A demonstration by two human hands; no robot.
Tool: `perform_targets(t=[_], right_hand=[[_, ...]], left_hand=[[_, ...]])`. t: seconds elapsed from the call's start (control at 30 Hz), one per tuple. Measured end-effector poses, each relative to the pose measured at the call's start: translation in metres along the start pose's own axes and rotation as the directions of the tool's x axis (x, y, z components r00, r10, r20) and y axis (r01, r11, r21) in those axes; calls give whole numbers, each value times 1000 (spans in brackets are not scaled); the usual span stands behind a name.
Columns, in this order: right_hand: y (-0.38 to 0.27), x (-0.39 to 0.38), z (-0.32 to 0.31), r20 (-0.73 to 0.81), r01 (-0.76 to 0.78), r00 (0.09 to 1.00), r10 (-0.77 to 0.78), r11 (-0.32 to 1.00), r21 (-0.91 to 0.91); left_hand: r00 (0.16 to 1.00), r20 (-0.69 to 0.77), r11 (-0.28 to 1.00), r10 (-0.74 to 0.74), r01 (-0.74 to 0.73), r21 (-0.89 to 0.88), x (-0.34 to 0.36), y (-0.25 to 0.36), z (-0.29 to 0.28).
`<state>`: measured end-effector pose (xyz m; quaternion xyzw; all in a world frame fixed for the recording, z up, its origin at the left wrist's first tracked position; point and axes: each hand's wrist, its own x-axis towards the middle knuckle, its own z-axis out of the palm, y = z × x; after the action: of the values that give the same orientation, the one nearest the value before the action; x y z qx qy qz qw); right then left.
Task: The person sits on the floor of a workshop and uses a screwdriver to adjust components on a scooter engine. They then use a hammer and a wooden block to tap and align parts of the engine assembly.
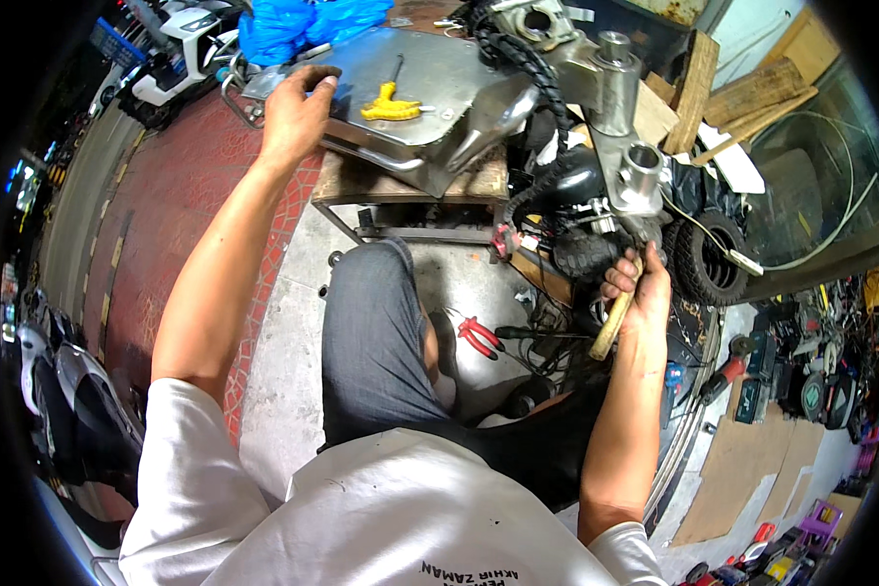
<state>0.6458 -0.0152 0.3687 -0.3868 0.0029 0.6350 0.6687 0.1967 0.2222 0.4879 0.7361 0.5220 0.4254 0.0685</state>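
My left hand (301, 109) rests at the left edge of a grey metal plate (430, 73), with its fingers reaching over the edge and a gap beside the thumb. On the plate lies a yellow-handled tool (391, 105) with a thin dark shaft. My right hand (645, 291) is closed around a pale wooden handle (613, 327); the tool's far end is hard to make out against dark parts. Just beyond that hand stands a metal assembly with a round, hollow collar (643, 171). A black wrapped cable bundle (557, 93) runs beside the assembly.
A wooden-topped stand (356, 186) carries the plate. Red-handled pliers (479, 337) lie on the floor beside my knee. Black tyres (708, 259), wood pieces (698, 93) and many tools stand to the right. Blue bags (278, 29) and a white motorbike (181, 59) are at the far left.
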Motion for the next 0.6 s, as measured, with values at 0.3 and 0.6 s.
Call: perform_targets(t=[0.3, 0.6], right_hand=[[1, -3, 9, -83, 49, 995, -52, 998, -31], [-2, 3, -8, -35, 21, 999, -24, 997, -80]], left_hand=[[999, -45, 1000, -16, 16, 0, -6, -1, -18], [825, -389, 907, -409, 412, -81, -109, -131, -23]])
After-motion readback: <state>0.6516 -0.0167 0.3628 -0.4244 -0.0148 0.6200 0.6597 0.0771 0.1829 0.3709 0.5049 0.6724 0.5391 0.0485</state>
